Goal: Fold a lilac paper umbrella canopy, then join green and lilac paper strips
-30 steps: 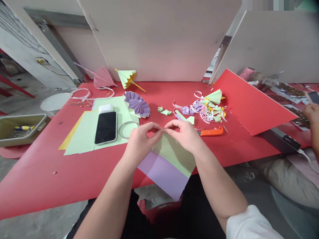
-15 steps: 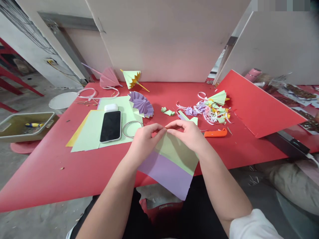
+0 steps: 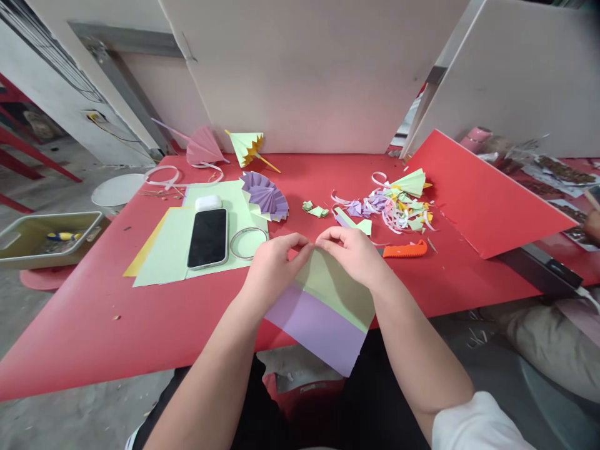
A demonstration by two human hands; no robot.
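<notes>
A sheet of paper [image 3: 323, 319], light green over its upper part and purple over its lower part, hangs past the front edge of the table. My left hand [image 3: 280, 259] pinches its top edge between thumb and fingers. Right beside it, my right hand [image 3: 347, 253] pinches the same edge, fingertips almost meeting the left ones. Whether the two colours are one sheet or two I cannot tell. Beyond my hands lie a purple pleated paper fan [image 3: 266, 195], green paper scraps [image 3: 315, 209] and an orange cutter [image 3: 405, 249].
On the left, a phone [image 3: 208, 239] and a tape roll [image 3: 249, 243] rest on green paper sheets [image 3: 162, 250]. Paper umbrellas [image 3: 204, 147] stand at the back. A heap of paper shreds [image 3: 398, 209] lies near a leaning red board [image 3: 487, 194]. Another person's hand [image 3: 593, 225] shows at the right edge.
My hands keep their pinch, and the fingertips have moved slightly apart. The paper has shifted a little to the right. Another person's hand has come into view at the right edge.
</notes>
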